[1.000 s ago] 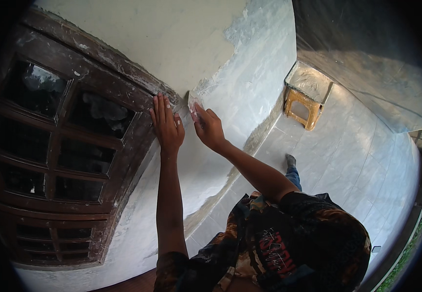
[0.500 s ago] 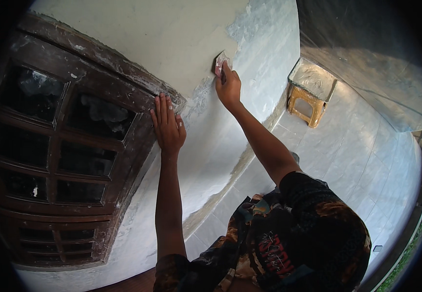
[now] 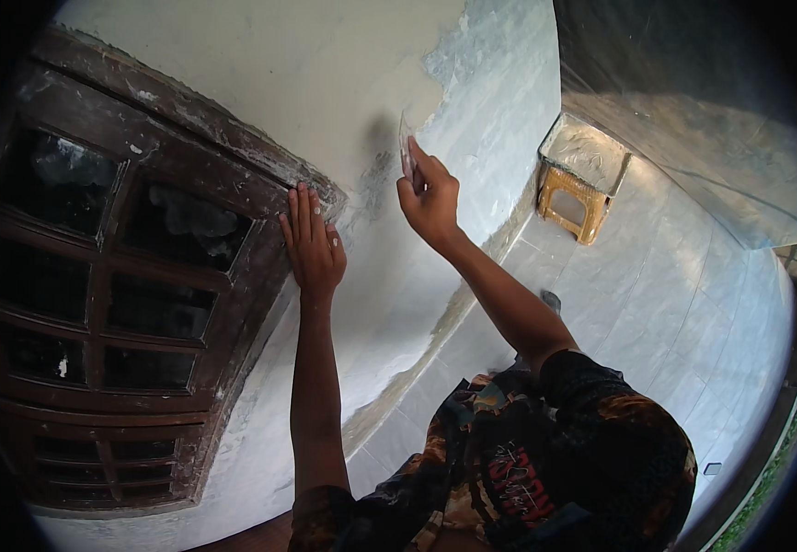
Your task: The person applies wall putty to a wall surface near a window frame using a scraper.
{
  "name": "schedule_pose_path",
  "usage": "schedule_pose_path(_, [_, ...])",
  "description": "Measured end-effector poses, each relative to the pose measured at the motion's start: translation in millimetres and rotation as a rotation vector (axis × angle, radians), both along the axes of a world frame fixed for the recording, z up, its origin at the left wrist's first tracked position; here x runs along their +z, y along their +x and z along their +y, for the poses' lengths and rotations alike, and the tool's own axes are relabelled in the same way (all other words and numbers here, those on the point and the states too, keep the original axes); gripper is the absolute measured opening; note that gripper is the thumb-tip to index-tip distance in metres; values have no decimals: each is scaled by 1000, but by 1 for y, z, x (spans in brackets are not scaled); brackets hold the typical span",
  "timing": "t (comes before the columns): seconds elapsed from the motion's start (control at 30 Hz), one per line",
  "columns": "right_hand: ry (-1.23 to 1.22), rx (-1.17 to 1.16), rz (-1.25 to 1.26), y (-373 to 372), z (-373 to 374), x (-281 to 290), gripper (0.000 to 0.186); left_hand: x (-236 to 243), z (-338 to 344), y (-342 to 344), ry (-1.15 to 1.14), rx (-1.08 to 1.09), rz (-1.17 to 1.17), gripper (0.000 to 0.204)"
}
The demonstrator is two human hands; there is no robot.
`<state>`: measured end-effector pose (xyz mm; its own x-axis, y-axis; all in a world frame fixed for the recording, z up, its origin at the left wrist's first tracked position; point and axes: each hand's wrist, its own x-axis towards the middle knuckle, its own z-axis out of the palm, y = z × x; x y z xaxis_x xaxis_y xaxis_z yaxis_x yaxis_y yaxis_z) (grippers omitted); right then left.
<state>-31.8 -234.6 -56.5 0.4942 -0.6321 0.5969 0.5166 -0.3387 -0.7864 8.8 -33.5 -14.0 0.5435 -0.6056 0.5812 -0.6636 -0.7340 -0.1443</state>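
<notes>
My left hand [image 3: 313, 244] lies flat, fingers spread, on the white wall [image 3: 260, 55] at the edge of the dark wooden window frame [image 3: 260, 267]. My right hand [image 3: 430, 195] is raised to the right of it and grips a thin flat scraper blade [image 3: 406, 147], whose tip is near the wall where a patch of smoother cream filler meets rougher grey-white plaster. Whether the blade touches the wall I cannot tell.
The window [image 3: 113, 294] with several dark panes fills the left. A yellow stool [image 3: 575, 198] with a white-smeared top stands on the pale tiled floor [image 3: 683, 304] at the right. A low wall runs along the far right.
My right hand swept the scraper up the wall from beside the left hand, then came slightly down and turned the blade on edge. My left hand has stayed on the frame.
</notes>
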Motion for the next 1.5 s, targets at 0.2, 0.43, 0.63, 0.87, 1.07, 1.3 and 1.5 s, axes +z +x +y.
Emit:
schedule_pose_path(0.2, [-102,-278,104,75,-88,-31,53,-3,-5,2,26,16,-36,55])
schedule_pose_path(0.43, [-120,-265,117,87,-45,-58,51,-2,-6,1,21,21,-8,56])
schedule_pose_path(0.63, [-79,-73,115,42,35,-47,58,-3,-2,1,20,26,-17,56])
schedule_pose_path(0.87, [117,-66,101,38,-28,-15,53,-4,-5,0,9,30,-35,57])
schedule_pose_path(1.07, [-125,-241,98,79,-34,-42,51,-4,-8,2,29,39,-40,57])
schedule_pose_path(1.3, [-97,149,80,-1,75,-42,57,-3,4,-1,1,7,-6,58])
schedule_pose_path(1.5, [24,-211,90,47,-6,-25,53,1,10,-6,47,-9,-9,57])
